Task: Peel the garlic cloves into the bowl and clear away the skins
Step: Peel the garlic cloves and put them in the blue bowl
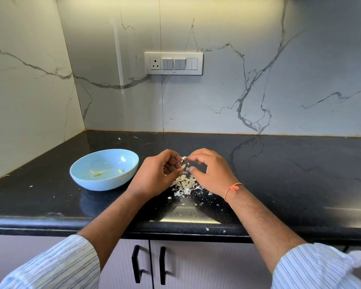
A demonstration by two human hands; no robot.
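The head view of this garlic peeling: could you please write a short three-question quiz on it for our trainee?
1. True or false: the blue bowl stands to the left of both hands.
2. Where does the pile of skins lie? A in the bowl; B on the counter between the hands; C on the floor.
3. What do the left hand and right hand hold between them?

Key: 1 true. 2 B. 3 a garlic clove.

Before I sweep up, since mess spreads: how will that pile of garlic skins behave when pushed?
The garlic skins look thin and papery, so probably very light and floppy. Stray flakes already dot the countertop, so they would likely scatter rather than slide together.
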